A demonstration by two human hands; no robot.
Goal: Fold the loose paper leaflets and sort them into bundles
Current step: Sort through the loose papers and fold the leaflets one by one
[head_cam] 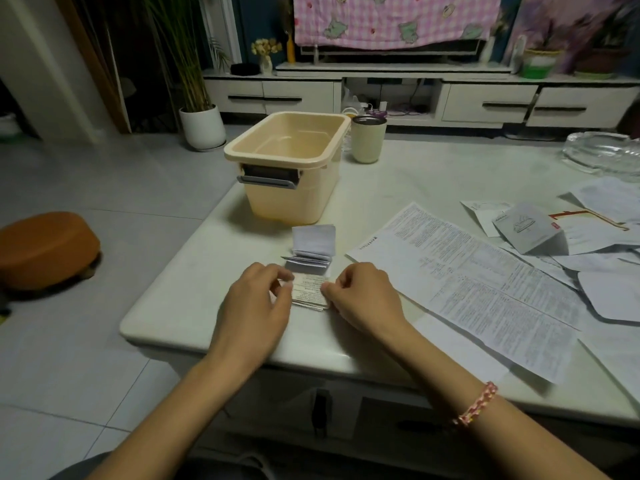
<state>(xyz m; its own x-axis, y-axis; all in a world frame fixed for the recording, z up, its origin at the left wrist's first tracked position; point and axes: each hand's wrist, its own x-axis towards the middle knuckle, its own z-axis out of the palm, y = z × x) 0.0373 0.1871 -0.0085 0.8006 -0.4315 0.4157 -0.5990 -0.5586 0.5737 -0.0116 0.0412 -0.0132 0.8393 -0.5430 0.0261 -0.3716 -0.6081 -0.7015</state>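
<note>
Leaflet pinched between left hand and right hand; long axis front-to-back

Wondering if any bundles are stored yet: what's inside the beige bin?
Nothing shows inside the beige bin: bare floor and far walls. Its near wall hides the closest strip of floor.

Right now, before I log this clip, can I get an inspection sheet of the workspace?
Surface: pale table, glossy.
Job's things: small folded leaflet pinched at both ends; two folded leaflets beyond it; large unfolded sheet and loose papers to the right.
Clutter: empty beige bin, tumbler, glass dish.
Grippers: left hand and right hand, fingers closed on the leaflet.
Cables: some under the TV cabinet.
Surroundings: potted plant, orange stool.
</note>
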